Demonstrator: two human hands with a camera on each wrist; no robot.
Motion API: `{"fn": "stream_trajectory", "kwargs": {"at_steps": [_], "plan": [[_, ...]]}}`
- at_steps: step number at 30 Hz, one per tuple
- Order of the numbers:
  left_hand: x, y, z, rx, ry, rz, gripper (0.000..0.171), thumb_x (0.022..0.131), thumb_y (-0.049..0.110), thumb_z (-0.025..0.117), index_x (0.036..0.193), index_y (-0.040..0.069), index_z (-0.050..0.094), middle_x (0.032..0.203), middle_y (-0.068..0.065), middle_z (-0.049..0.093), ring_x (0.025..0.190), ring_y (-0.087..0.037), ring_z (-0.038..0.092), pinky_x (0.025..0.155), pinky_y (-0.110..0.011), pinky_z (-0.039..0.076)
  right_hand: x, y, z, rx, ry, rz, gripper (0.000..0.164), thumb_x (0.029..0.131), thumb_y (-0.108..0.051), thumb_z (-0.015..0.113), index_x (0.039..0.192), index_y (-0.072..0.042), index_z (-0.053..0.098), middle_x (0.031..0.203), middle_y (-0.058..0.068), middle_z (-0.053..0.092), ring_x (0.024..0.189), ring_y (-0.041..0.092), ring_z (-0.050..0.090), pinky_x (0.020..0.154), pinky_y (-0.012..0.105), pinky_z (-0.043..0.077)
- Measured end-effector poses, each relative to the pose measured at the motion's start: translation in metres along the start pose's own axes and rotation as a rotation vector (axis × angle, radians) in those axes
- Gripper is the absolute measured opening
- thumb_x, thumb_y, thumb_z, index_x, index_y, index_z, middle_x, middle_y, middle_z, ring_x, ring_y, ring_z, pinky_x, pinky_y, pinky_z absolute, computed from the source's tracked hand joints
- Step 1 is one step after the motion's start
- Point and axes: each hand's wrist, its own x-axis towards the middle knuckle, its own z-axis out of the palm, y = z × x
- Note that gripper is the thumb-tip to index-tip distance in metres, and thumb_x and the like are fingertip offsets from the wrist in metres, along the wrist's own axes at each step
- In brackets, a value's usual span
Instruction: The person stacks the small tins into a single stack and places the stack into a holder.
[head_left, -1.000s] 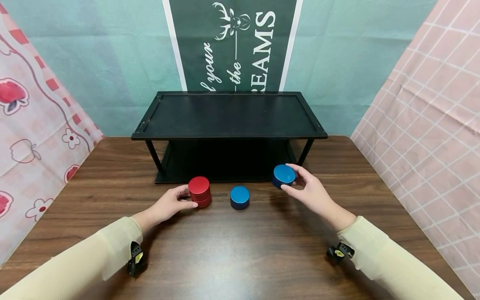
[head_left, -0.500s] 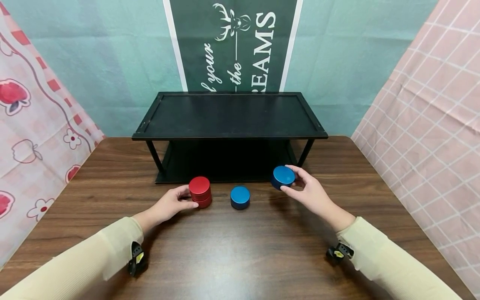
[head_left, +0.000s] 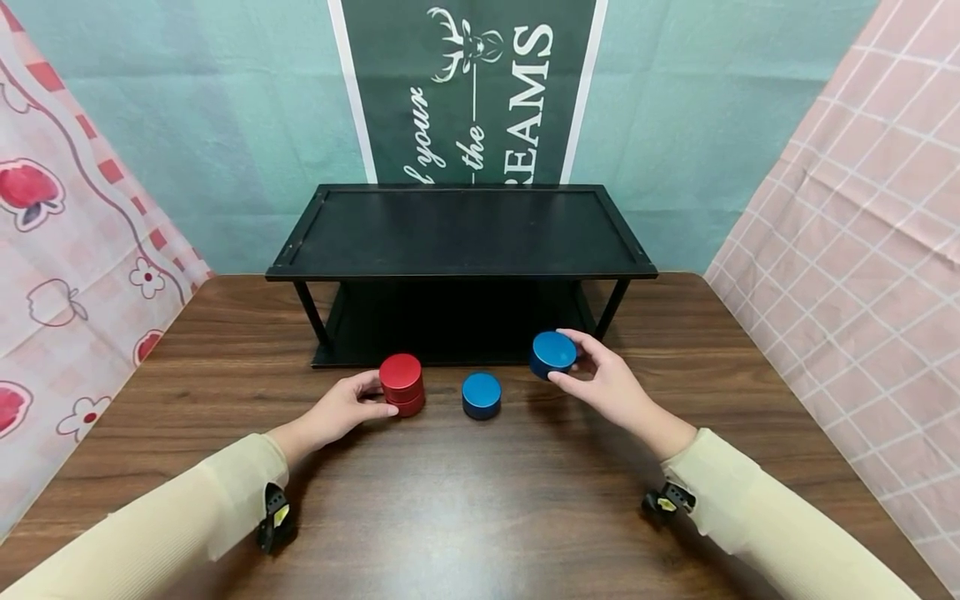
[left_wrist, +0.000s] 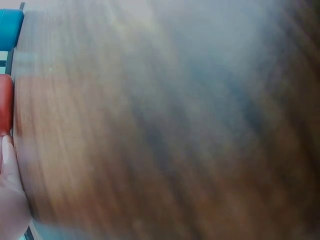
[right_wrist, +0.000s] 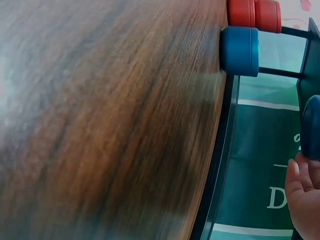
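In the head view two red round tins stand stacked on the table. My left hand grips the stack from its left side, the thumb at the lower tin's front and the other fingers partly hidden behind. To the right of the stack, a blue round tin sits alone on the tabletop. A second blue tin is held above the table by my right hand, pinched between thumb and fingers, its top slightly tilted. The right wrist view catches only part of this held tin.
A black two-level rack stands behind the tins, its lower shelf close to them. The brown wooden table stretches toward me. Cloths hang at the back and both sides. A black strap device is on each wrist.
My right hand has shifted a little to the left with its blue tin, toward the blue tin on the table. The left hand and the red stack keep their place.
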Motion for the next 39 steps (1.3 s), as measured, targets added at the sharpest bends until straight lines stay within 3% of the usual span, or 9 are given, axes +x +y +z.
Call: {"fn": "stream_trajectory", "kwargs": {"at_steps": [16,27,35,39], "plan": [[-0.001,0.001,-0.001,0.013,-0.005,0.007,0.049,0.083,0.014,0.071,0.126,-0.002,0.052,0.116,-0.013,0.061,0.111,-0.026,0.053,0.095,-0.040,0.041,0.006,-0.008,0.011,0.006,-0.027,-0.037,0.058,0.084,-0.018,0.071,0.135,-0.007,0.045,0.116,0.012,0.057,0.099,0.023,0.056,0.085,0.040,0.048],[0.000,0.000,0.000,0.012,0.007,0.018,0.048,0.082,0.013,0.072,0.124,-0.002,0.054,0.114,-0.012,0.061,0.109,-0.026,0.054,0.094,-0.041,0.041,0.011,-0.012,0.021,0.056,-0.063,-0.045,0.059,0.083,-0.022,0.073,0.134,-0.013,0.046,0.120,0.008,0.055,0.102,0.021,0.058,0.083,0.035,0.050],[0.002,-0.002,0.000,0.031,0.023,0.033,0.048,0.082,0.013,0.073,0.123,-0.002,0.055,0.113,-0.012,0.063,0.106,-0.022,0.056,0.092,-0.037,0.043,0.015,-0.019,0.029,0.058,-0.071,-0.070,0.060,0.082,-0.015,0.073,0.135,-0.007,0.045,0.119,0.011,0.055,0.102,0.022,0.056,0.085,0.037,0.049],[0.001,-0.002,-0.001,0.035,0.026,0.041,0.046,0.082,0.012,0.072,0.122,-0.003,0.055,0.112,-0.012,0.063,0.106,-0.022,0.056,0.092,-0.037,0.043,0.015,-0.036,0.030,0.051,-0.079,-0.067,0.059,0.083,-0.009,0.071,0.134,-0.001,0.044,0.119,0.016,0.055,0.102,0.026,0.055,0.087,0.041,0.048]]}}
